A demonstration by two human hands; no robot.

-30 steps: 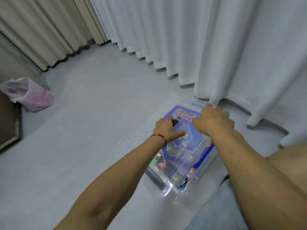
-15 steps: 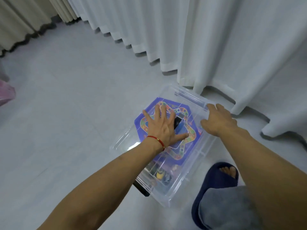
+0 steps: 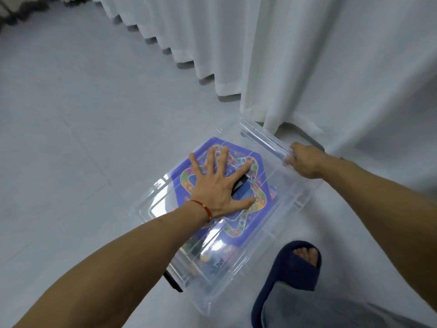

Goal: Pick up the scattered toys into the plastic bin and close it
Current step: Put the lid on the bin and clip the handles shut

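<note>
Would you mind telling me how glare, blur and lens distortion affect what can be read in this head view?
Head view: white glare streaks on the clear lid veil the toys below, though the blue game board reads through; wide-angle distortion bows the curtain and stretches the forearms; edges look soft, top-left darkest; the left hand and right hand stay legible.

The pale grey floor point(image 3: 82, 114) carries the clear plastic bin point(image 3: 290, 204), beside a navy slipper point(image 3: 286, 280).
</note>
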